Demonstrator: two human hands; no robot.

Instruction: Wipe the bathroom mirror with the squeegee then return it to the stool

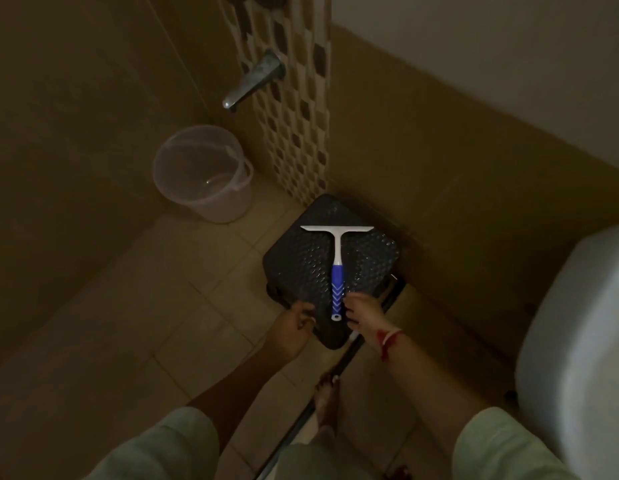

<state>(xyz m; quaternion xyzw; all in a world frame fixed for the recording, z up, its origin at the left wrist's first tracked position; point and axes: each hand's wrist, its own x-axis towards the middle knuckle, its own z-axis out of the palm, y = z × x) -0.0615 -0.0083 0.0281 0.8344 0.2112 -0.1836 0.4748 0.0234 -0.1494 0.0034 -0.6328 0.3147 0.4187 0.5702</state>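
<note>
Head cam: dark stool (301,268) in the corner, squeegee (337,268) lying flat on top, blade away. Left hand (294,327) and right hand (363,313) flank the handle, fingers loose, gripping nothing. Looks light and stiff, grab the blue grip

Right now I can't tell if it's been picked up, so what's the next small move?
Probably close the right hand around the blue handle: the squeegee lies flat on the stool, ungripped, with both hands at its near end.
</note>
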